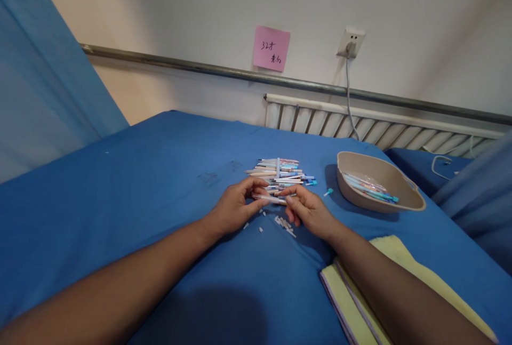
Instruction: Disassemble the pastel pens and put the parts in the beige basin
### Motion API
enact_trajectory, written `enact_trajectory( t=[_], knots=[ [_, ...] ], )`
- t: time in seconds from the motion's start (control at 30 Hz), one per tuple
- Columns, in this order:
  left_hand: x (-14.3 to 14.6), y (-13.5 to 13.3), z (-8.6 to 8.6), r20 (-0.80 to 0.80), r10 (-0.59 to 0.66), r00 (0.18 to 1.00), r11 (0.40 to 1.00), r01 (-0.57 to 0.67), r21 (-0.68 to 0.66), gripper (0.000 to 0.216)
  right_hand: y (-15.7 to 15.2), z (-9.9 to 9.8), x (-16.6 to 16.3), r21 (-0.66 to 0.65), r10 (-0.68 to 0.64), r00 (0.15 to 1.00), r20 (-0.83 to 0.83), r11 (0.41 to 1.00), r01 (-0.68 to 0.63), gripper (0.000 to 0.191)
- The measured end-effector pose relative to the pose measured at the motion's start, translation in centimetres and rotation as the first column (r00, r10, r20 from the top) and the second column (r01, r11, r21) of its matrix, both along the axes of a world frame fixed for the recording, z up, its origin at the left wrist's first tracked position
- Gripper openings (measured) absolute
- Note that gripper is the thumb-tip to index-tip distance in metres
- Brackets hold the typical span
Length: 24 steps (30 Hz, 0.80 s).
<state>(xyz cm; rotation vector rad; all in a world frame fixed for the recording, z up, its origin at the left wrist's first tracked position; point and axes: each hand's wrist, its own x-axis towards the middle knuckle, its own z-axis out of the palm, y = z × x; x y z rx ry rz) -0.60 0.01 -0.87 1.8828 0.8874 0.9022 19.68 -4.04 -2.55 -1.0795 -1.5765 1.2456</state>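
My left hand [234,206] and my right hand [308,209] meet over a blue cloth-covered surface [160,185]. Both pinch the two ends of one thin white pen [272,199] held level between them. Just beyond the hands lies a pile of several pastel pens [280,171]. Small white pen parts [285,223] lie scattered on the cloth below the hands. A small light-blue cap [328,192] lies to the right of the pile.
A beige oval tray [404,203] with several pens in it stands at the right. A yellow notebook [352,302] lies under my right forearm. On the wall behind are a pink note [271,48], a socket with a cable [350,43] and a radiator [360,123].
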Motion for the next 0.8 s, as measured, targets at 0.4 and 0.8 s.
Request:
enact_trajectory(
  t=[0.4,0.8],
  knots=[
    [0.1,-0.4,1.4,-0.304,-0.16,0.939,0.964,0.215,0.155,0.021,-0.3,0.5,-0.2,0.022,-0.044,0.999,0.033,0.999,0.043,0.031],
    [0.0,0.4,0.7,-0.174,-0.114,0.978,0.992,0.102,-0.072,0.025,1.2,0.7,3.1,0.089,-0.332,0.939,-0.087,0.937,0.339,0.04]
  ],
)
